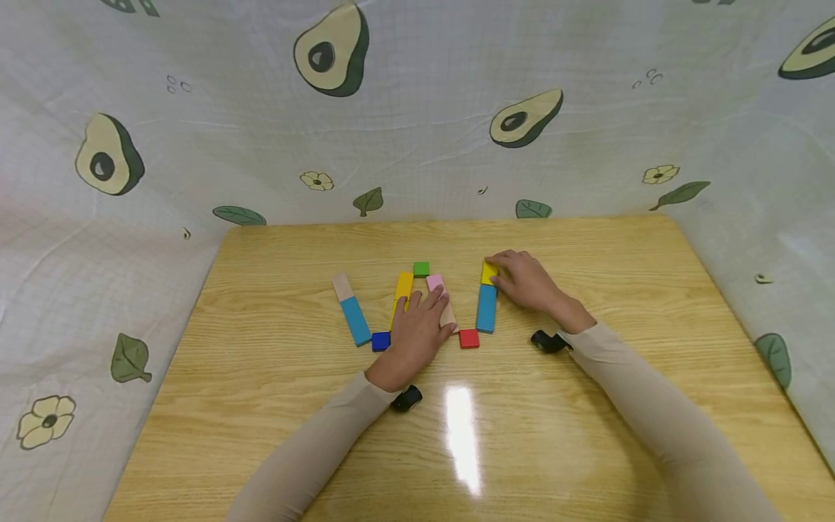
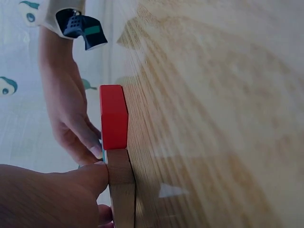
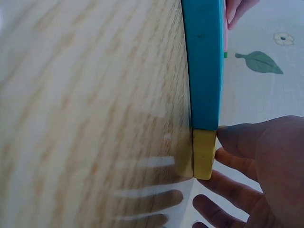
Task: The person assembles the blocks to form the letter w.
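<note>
Flat colored blocks lie end to end in a zigzag on the table. My right hand point(image 1: 527, 281) pinches a yellow block point(image 3: 204, 154) at the far end of the right-hand blue block point(image 1: 486, 308); thumb and fingers sit at its edges. My left hand point(image 1: 417, 330) lies across the middle with spread fingers. Its thumb touches a plain wooden block point(image 2: 121, 183), and its index finger reaches a pink block point(image 1: 433, 280). Beneath that hand, another yellow block is partly hidden, beyond which lies an orange block point(image 1: 404, 283). A red block point(image 1: 469, 338) sits beside the wooden one.
A green block point(image 1: 421, 270) stands at the middle peak. On the left are a plain wooden block point(image 1: 342, 286), a blue block point(image 1: 355, 321) and a dark blue block point(image 1: 381, 341). Avocado-print cloth point(image 1: 424, 167) hangs behind and beside the wooden table point(image 1: 261, 406).
</note>
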Tool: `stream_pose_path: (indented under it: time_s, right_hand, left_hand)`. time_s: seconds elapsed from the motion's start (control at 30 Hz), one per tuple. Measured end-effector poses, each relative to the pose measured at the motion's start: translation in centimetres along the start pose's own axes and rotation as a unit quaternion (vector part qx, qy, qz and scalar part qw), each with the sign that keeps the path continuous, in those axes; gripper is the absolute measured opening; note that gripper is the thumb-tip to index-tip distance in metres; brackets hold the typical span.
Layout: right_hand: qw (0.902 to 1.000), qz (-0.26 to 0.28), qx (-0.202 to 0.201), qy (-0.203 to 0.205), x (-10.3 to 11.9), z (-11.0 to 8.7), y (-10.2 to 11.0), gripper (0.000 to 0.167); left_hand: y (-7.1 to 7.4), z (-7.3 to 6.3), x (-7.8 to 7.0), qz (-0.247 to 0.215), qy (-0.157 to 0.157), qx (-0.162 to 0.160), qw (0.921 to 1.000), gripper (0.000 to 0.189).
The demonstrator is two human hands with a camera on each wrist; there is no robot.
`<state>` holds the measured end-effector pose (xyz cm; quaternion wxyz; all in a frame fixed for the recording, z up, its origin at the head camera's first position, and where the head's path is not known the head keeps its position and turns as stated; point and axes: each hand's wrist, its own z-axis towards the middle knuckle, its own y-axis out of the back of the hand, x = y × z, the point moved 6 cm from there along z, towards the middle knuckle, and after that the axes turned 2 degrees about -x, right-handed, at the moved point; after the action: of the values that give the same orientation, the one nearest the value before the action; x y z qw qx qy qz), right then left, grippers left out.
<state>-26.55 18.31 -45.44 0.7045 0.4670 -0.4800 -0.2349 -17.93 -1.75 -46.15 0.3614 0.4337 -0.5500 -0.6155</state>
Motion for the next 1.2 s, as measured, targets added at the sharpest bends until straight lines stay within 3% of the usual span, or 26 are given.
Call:
stream_pose_path:
  time_s: [0.7, 0.93, 1.07, 1.2]
  right_hand:
    - [0.9998, 0.003, 0.0, 0.022, 0.0, 0.5, -0.9, 0.047]
    - [0.9998, 0.014, 0.001, 0.011, -0.3, 0.6, -0.9, 0.05]
    - [0.9998, 0.021, -0.003, -0.002, -0.6, 0.0, -0.2, 0.05]
    - [0.9995, 0.024, -0.015, -0.013, -1.2, -0.9, 1.0, 0.049]
  left_hand:
    - [-0.1, 0.3, 0.8, -0.02, -0.017, -0.016, 0.9995, 0.059]
    - [-0.1, 0.6, 1.1, -0.037, -0.02, -0.017, 0.999, 0.059]
    - [0.5, 0.4, 2.0, -0.062, -0.013, -0.021, 0.9978, 0.057]
    - [1.8, -0.1, 4.2, -0.085, 0.007, -0.029, 0.9959, 0.054]
